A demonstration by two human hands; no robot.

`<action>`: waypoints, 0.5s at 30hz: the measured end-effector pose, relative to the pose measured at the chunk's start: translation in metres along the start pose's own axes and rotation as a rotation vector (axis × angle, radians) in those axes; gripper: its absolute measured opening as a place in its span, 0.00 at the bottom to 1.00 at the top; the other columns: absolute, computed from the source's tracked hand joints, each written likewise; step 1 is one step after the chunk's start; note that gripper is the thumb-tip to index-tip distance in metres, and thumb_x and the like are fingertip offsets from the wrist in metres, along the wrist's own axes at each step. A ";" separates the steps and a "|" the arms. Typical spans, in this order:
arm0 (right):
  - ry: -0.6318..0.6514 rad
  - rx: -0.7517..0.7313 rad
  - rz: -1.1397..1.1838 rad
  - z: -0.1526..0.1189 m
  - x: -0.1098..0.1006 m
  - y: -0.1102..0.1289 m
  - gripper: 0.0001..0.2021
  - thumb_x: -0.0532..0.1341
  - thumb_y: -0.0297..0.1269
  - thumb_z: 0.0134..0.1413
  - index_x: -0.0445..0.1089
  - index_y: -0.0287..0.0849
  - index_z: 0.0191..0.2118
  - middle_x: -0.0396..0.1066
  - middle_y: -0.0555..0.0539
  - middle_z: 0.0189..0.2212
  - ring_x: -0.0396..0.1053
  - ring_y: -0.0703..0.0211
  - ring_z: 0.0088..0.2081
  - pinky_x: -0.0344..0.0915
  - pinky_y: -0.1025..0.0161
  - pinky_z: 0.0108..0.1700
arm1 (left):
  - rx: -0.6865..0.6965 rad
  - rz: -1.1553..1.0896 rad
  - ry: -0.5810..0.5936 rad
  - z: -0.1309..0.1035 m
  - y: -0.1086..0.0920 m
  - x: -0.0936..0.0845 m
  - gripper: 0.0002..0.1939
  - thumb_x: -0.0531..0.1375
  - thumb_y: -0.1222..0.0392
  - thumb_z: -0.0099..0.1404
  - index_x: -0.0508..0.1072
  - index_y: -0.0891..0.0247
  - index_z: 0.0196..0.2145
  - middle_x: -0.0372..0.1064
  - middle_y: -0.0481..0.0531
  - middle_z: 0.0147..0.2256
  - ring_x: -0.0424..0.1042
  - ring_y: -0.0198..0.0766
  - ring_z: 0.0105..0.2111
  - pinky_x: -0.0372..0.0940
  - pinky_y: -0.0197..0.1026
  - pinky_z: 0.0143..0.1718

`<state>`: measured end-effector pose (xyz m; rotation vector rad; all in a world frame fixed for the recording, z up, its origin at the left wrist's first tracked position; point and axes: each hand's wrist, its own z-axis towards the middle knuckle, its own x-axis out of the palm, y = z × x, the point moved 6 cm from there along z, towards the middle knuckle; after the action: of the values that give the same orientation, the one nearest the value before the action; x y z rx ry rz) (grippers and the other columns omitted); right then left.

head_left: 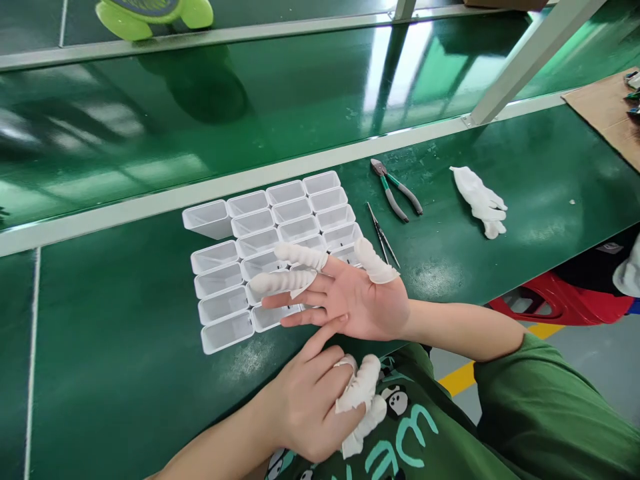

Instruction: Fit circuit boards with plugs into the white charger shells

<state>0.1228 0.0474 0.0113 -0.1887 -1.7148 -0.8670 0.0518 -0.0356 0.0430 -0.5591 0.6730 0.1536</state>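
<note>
My right hand (355, 293) is turned palm up over the near right part of the white bins, fingers apart, with white finger covers on the thumb and two fingers. Nothing lies in its palm. Just below it, my left hand (320, 393) reaches one finger to the edge of the right palm. Its other fingers are curled, and white covers (363, 393) show on some of them; whether anything is held among them cannot be made out. The white plastic bins (227, 337) stand in rows on the green table (110, 373), partly hidden by the right hand.
Beyond the right hand lie black tweezers (381, 233) and green-handled pliers (393, 190). A white glove (480, 200) rests farther right. Cardboard (605, 110) covers the far right corner. A metal post (535, 63) rises at the back edge. A red stool (555, 300) stands below the table.
</note>
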 end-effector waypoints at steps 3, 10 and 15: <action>-0.029 0.026 -0.001 0.000 -0.001 0.000 0.36 0.49 0.64 0.67 0.60 0.42 0.69 0.64 0.34 0.67 0.65 0.43 0.66 0.59 0.45 0.66 | 0.023 0.021 -0.005 0.001 -0.001 0.001 0.11 0.53 0.73 0.61 0.67 0.60 0.26 0.61 0.49 0.21 0.57 0.38 0.24 0.78 0.55 0.43; -0.033 -0.009 -0.011 0.001 -0.001 0.003 0.35 0.50 0.62 0.67 0.61 0.41 0.68 0.66 0.35 0.66 0.65 0.42 0.66 0.57 0.44 0.67 | 0.039 0.030 -0.004 0.001 0.002 0.000 0.11 0.53 0.74 0.60 0.67 0.60 0.27 0.61 0.48 0.20 0.57 0.37 0.23 0.77 0.53 0.41; 0.002 -0.048 -0.015 0.001 -0.002 0.005 0.33 0.53 0.60 0.67 0.62 0.41 0.67 0.66 0.35 0.66 0.66 0.42 0.65 0.57 0.43 0.67 | 0.032 0.058 -0.011 0.002 0.003 -0.001 0.11 0.53 0.72 0.62 0.67 0.60 0.26 0.61 0.48 0.20 0.58 0.37 0.23 0.77 0.54 0.42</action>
<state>0.1252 0.0520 0.0121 -0.2076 -1.6968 -0.9191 0.0512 -0.0323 0.0430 -0.5077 0.6806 0.2001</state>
